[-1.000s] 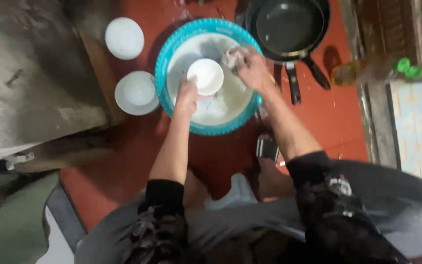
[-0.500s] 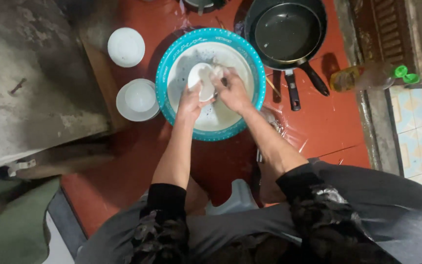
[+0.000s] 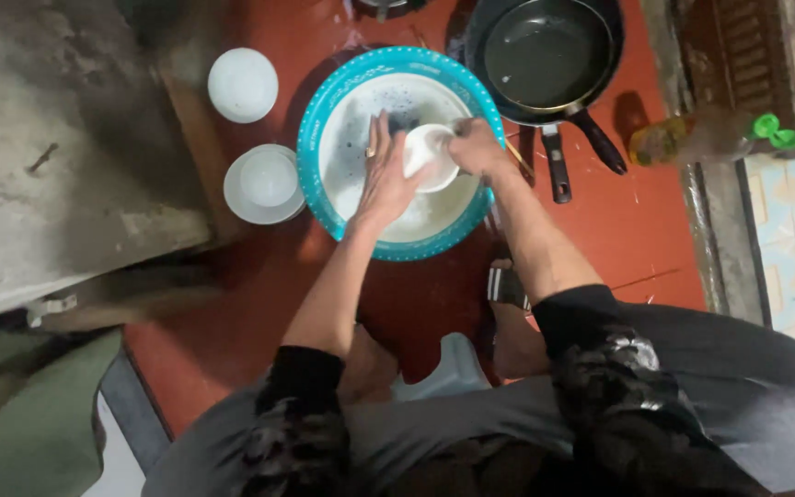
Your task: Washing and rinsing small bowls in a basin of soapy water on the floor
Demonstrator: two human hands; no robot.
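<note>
Red floor (image 3: 655, 230) is seen filling the middle of the frame, wet in places. Grey concrete slab (image 3: 57, 147) is seen at upper left.

Teal basin (image 3: 324, 198) is set upper centre, round, with a dotted rim; soapy water is held inside. Black frying pan (image 3: 545, 55) is placed just right of the basin at top, rims close or touching, handle pointed down-right. A second dark handle (image 3: 556, 166) is laid beside it.

Two white bowls are parked left of the basin: upturned bowl (image 3: 243, 85) at upper left, open bowl (image 3: 264, 184) below it, just beside the basin rim.

Bottle of yellowish liquid (image 3: 692, 138) with green cap is laid on its side at the right edge of the red floor.

Small white bowl (image 3: 430, 156) is held over the middle of the basin, tilted, between both hands.

Left hand (image 3: 384, 179) is pressed flat against the bowl's left side, fingers straight and apart, pointing up-frame; not curled around it.

Right hand (image 3: 476, 152) is closed on the bowl's right rim, fingers bunched together. Whether a sponge or cloth is held in it cannot be told.

Dark sleeves are pushed up both forearms. Bare feet are seen at lower centre.
</note>
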